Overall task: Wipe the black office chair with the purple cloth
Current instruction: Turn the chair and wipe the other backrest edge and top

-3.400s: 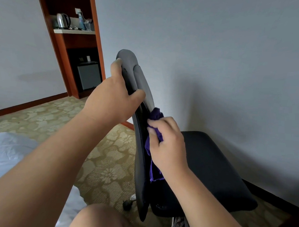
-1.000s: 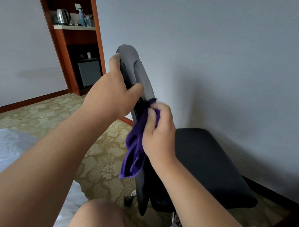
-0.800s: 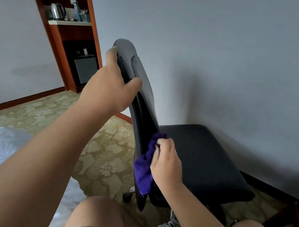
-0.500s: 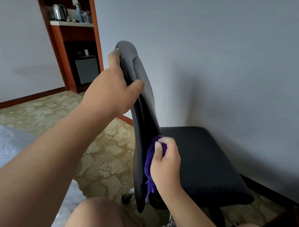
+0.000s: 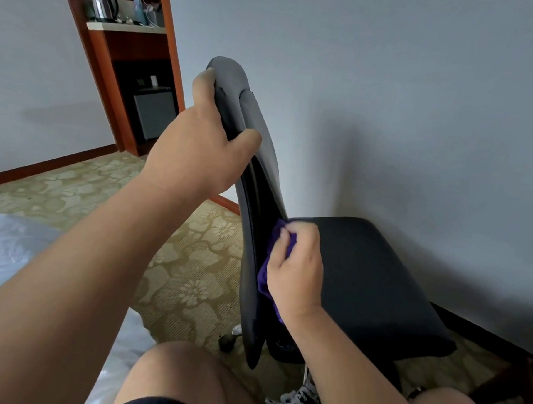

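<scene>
Head view: the black office chair (image 5: 365,285) is seen edge-on at centre frame, and its backrest is gripped near the top, toward 12 o'clock, by the left hand (image 5: 197,150), with fingers and thumb clamped round the edge. The purple cloth (image 5: 263,279) is held bunched in the curled fingers of the right hand (image 5: 297,273) and is pressed against the lower backrest, just above the seat, toward 5 o'clock. A kettle (image 5: 104,5) is noted on a wooden shelf (image 5: 126,27) at 11 o'clock.

Floral carpet (image 5: 189,259) under black office chair (image 5: 362,282)
</scene>
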